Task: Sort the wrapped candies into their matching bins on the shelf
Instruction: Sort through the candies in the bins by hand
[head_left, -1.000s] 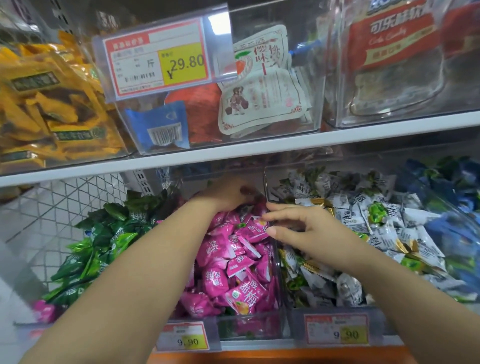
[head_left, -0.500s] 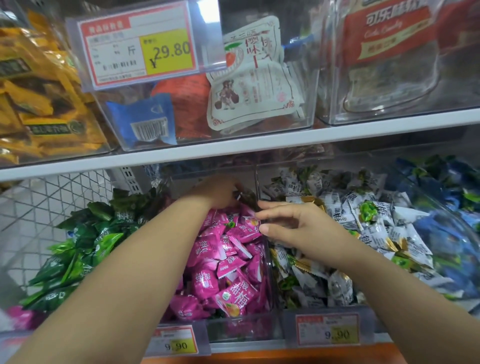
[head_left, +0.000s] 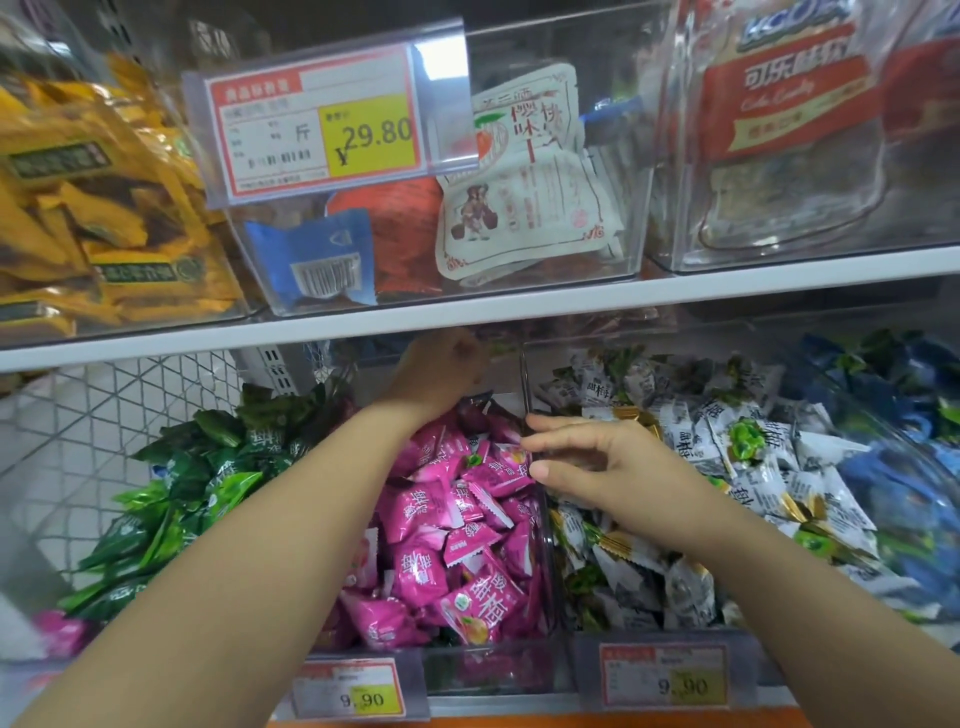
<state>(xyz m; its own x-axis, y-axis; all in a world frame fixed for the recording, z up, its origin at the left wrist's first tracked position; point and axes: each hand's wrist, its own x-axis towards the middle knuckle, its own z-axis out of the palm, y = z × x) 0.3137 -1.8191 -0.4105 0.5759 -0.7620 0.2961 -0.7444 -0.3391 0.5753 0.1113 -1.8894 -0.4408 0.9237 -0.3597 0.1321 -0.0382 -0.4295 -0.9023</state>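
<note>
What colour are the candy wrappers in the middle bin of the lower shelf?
The wrappers are bright pink with white lettering, seen best in the head view.

Bare forearms (head_left: 234, 545), bare left hand (head_left: 441, 371) and right hand (head_left: 613, 467), short plain nails.

Up top we see a 29.80 price label (head_left: 322, 130) in a clear holder, in front of a blue packet (head_left: 317, 254) with a barcode, an orange-red packet (head_left: 410, 228) and a white pouch (head_left: 524, 223) printed with red characters and a small figure. To the left we see yellow packets (head_left: 104, 208) piled together, and to the right a clear bag (head_left: 795, 130) with a red panel and white lettering. Low down we read a left 9.90 label (head_left: 353, 688) and a right 9.90 label (head_left: 667, 675). At far left we find a white wire mesh (head_left: 119, 415).
</note>
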